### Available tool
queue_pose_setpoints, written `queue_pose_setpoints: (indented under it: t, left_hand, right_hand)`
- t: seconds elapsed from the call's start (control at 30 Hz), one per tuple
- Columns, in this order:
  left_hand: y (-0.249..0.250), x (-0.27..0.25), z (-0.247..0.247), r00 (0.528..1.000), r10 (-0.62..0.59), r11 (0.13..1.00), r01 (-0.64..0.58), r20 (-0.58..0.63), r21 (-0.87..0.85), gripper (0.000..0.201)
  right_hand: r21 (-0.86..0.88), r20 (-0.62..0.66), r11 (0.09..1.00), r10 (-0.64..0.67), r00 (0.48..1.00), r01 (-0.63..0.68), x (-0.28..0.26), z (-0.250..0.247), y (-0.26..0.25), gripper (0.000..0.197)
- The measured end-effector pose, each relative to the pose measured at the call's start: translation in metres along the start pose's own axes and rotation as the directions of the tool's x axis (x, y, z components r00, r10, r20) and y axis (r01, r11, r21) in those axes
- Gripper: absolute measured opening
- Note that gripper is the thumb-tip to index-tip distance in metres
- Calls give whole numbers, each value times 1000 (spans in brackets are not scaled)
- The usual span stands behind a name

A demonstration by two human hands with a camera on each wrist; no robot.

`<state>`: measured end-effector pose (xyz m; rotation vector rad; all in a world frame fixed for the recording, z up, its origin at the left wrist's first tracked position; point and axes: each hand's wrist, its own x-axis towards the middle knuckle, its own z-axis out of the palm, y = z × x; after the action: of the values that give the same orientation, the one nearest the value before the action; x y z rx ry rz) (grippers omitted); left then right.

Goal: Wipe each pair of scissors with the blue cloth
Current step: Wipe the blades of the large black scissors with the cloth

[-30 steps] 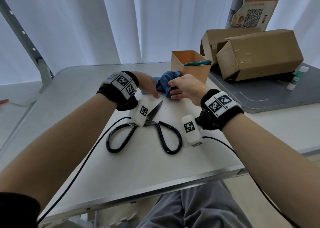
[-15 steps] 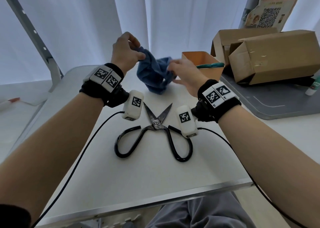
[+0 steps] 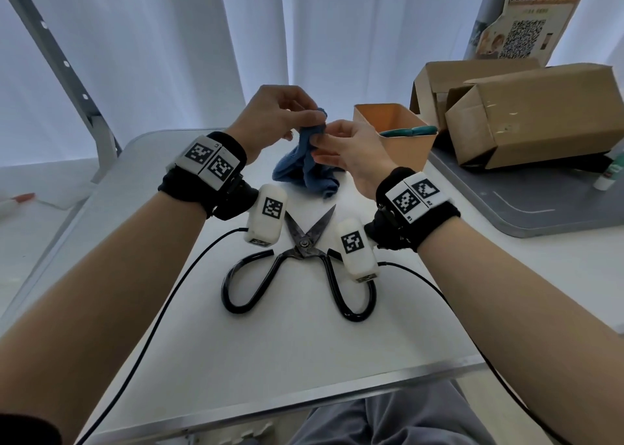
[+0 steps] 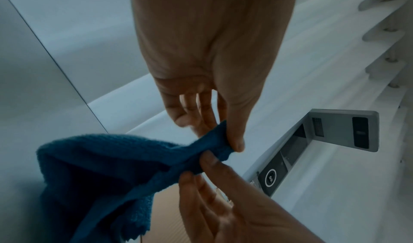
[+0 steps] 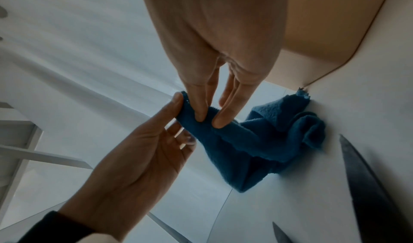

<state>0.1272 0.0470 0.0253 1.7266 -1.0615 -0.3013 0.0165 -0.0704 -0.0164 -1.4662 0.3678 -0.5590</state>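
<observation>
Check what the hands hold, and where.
Both the left hand and right hand pinch the blue terry cloth at its bunched upper edge.

blue cloth (image 3: 305,171): terry, fuzzy | scissors (image 3: 300,262): dull metal blades, glossy blk handles | table (image 3: 287,360): matt

Blue cloth (image 3: 305,169): terry, crumpled, top corner hanging pinched above the white table, lower folds bunching on the surface just beyond the blade tips. Black-handled scissors (image 3: 302,265): lying flat near the table's front, dark steel blades spread in a V pointing away, big loop handles splaying toward the person. Teal-handled scissors (image 3: 408,131): sticking out of the orange box, only the handles showing.
</observation>
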Motion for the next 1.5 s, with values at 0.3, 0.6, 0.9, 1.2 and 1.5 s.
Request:
queue_pose_setpoints:
  t: [0.3,0.6,0.9,1.2,1.5]
  left_hand:
    - [4,-6,-2,989,-142,983,137,32,124,41]
    - [-5,0,3,968,-251,954,248,-5,167,28]
    - [-4,10,7,968,-232,967,240,-100,87,13]
    - [-2,29,-8,936,-57,998,58,-349,-7,11]
    - [-6,9,0,945,-324,903,292,52,315,52]
  right_hand:
    - [48,-117,997,-53,992,59,2,-1,1,22]
    - [27,-121,996,-79,990,83,3,2,-7,15]
    - [111,-166,987,-93,982,112,7,-4,-19,7]
    - [338,-384,879,-198,902,337,19,-9,-26,5]
    - [20,-217,999,53,975,-50,19,-14,-12,7]
